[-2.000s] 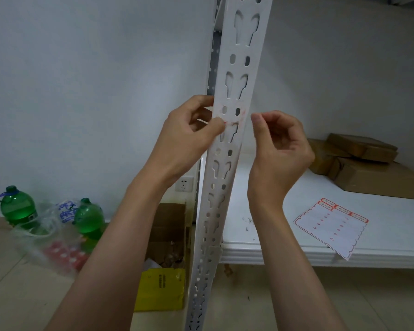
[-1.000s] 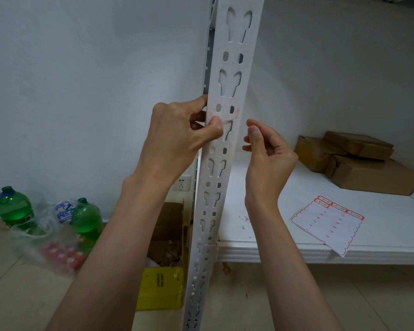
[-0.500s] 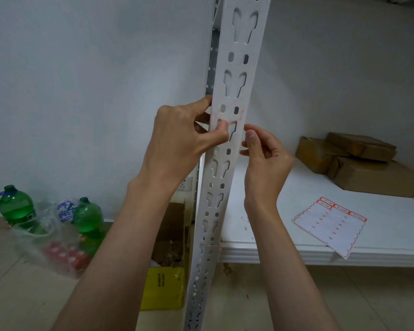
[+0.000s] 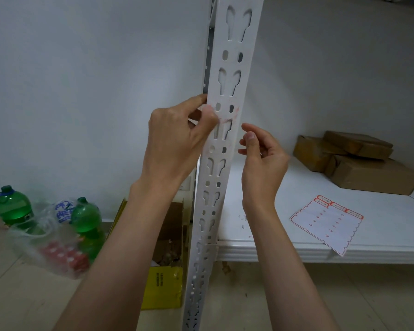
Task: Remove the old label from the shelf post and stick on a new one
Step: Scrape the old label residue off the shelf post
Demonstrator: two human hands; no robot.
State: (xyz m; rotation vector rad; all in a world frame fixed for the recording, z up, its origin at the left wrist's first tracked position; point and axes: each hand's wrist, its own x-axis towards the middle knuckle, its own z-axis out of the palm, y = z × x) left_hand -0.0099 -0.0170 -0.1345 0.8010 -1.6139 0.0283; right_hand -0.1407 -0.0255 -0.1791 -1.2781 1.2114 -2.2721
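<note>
A white slotted shelf post (image 4: 225,163) stands upright in the middle of the view. Faint red smears of old label residue (image 4: 230,115) remain on its front face at hand height. My left hand (image 4: 177,139) grips the post's left edge, thumb tip pressed on the front face beside the residue, fingers curled behind. My right hand (image 4: 261,154) hovers just right of the post without touching it, fingers loosely curled with nothing visible in them. A sheet of red-bordered labels (image 4: 325,223) lies on the white shelf board (image 4: 273,192), near its front edge.
Brown cardboard boxes (image 4: 356,158) are stacked at the back right of the shelf. On the floor at left stand two green bottles (image 4: 12,206) and a clear plastic bag (image 4: 46,240). An open carton with a yellow side (image 4: 163,287) sits beside the post's foot.
My right hand has left the post's right edge and dropped slightly lower, away from it. My left thumb has shifted a little up the post's face.
</note>
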